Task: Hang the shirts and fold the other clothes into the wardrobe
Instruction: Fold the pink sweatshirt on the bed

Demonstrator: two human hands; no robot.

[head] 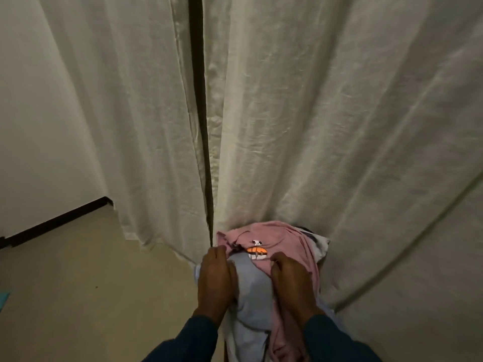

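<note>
A bundle of clothes, a pink printed garment [285,244] over pale blue-grey cloth [254,283], lies lengthwise between both hands, against the cream fabric wardrobe curtain [313,126]. The left hand [214,278] and right hand [292,280] grip it, equally near.

home bedroom corner — fabric wardrobe curtain [287,113] | plain wall [39,126] | bare floor [91,283]

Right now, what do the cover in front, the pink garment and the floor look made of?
Wardrobe cover: thin off-white woven or non-woven fabric, matte; it creases and drapes, parting at a dark slit.
Pink garment: soft knit, probably cotton jersey, matte, with a small orange print; it bunches in soft folds.
Floor: smooth beige hard surface, tile or vinyl, slight sheen; no seams visible, so uncertain.
</note>
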